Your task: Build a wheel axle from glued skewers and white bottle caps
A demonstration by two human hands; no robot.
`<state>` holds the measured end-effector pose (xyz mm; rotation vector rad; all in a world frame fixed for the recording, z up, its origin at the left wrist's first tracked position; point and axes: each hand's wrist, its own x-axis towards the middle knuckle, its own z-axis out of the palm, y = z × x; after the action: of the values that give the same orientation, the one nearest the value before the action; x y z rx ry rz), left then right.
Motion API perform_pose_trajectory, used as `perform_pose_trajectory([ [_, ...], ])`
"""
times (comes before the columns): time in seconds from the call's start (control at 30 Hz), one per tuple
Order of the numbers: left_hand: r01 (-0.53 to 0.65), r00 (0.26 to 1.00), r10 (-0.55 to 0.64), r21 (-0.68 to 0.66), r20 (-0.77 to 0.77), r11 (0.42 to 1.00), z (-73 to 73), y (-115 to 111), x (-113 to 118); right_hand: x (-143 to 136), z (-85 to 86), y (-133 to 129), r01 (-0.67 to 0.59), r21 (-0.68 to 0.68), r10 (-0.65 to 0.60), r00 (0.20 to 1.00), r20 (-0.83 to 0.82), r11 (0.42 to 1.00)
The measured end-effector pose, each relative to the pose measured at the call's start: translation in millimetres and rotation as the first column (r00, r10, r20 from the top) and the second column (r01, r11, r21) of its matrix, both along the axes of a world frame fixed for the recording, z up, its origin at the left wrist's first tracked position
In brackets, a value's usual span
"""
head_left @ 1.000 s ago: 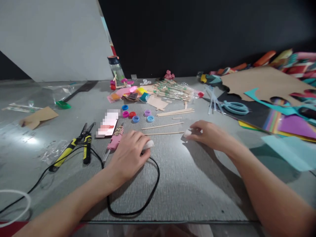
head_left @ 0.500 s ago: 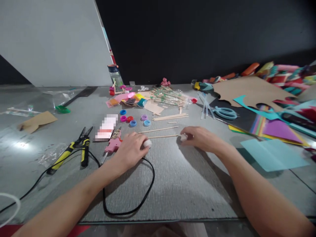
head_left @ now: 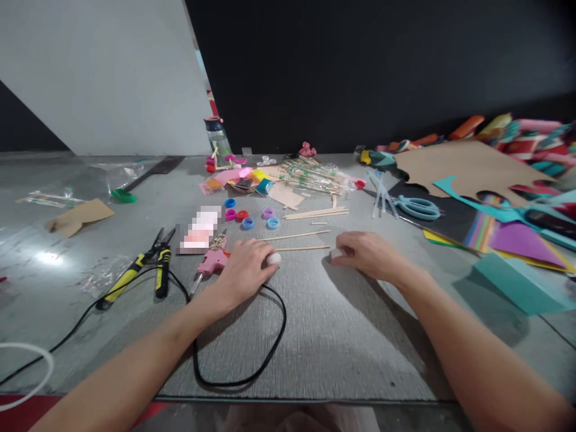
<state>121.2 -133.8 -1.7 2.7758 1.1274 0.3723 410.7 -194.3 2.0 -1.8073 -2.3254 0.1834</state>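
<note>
My left hand (head_left: 245, 267) rests on the grey table, its thumb and fingers closed around a small white bottle cap (head_left: 273, 258). Across from it, my right hand (head_left: 366, 255) pinches another white bottle cap (head_left: 336, 254) close to the tabletop. Two thin wooden sticks lie just beyond the hands; the nearer stick (head_left: 303, 248) spans most of the gap between them. A pink glue gun (head_left: 212, 261) lies beside my left hand, partly hidden by it. Its black cord (head_left: 282, 330) loops under my left forearm.
Coloured bottle caps, among them a light blue cap (head_left: 273, 223), lie farther back near more sticks (head_left: 315, 213). Yellow-black pliers (head_left: 162, 273) are at left. Blue scissors (head_left: 418, 207), brown cardboard (head_left: 477, 165) and a bent teal sheet (head_left: 524, 282) occupy the right. A water bottle (head_left: 217, 138) stands behind.
The teal sheet at right has lifted and bent, showing a different face. The whole view has shifted slightly; both hands keep their caps in nearly the same places.
</note>
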Motion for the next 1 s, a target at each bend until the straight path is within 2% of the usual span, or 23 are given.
perform_pose_trajectory([
  [0.17, -0.025, 1.000, 0.025, 0.007, 0.000, 1.000, -1.8, 1, 0, 0, -2.7, 1, 0.057, 0.004, -0.057, 0.998, 0.023, 0.998],
  [0.3, -0.074, 0.997, 0.074, 0.048, -0.003, 0.996, -2.0, 3, -2, 9, -3.6, 2, 0.192, 0.016, -0.192, 0.981, 0.025, 0.981],
  [0.47, -0.080, 0.995, 0.084, 0.069, -0.052, 0.994, -2.3, 7, -4, 20, -8.4, 4, 0.329, 0.008, -0.329, 0.941, 0.075, 0.944],
  [0.63, -0.138, 0.988, 0.144, 0.089, -0.054, 0.986, -2.3, 14, -12, 24, -12.0, 4, 0.401, 0.135, -0.413, 0.907, 0.081, 0.906],
  [0.73, -0.154, 0.987, 0.158, 0.083, -0.034, 0.985, 0.2, 19, -18, 17, -8.1, 2, 0.337, 0.212, -0.358, 0.931, 0.074, 0.918],
  [0.8, -0.143, 0.989, 0.145, 0.076, -0.020, 0.987, 3.2, 22, -21, 6, -4.4, 2, 0.221, 0.213, -0.244, 0.966, 0.089, 0.952],
  [0.9, -0.069, 0.997, 0.070, 0.059, -0.024, 0.996, 7.9, 26, -22, -18, -1.7, 6, 0.014, 0.145, -0.035, 0.990, 0.138, 0.989],
  [1.0, 0.017, 0.999, -0.015, 0.036, -0.051, 0.999, 10.4, 28, -19, -40, -4.5, 14, -0.086, 0.070, 0.070, 0.975, 0.210, 0.994],
])
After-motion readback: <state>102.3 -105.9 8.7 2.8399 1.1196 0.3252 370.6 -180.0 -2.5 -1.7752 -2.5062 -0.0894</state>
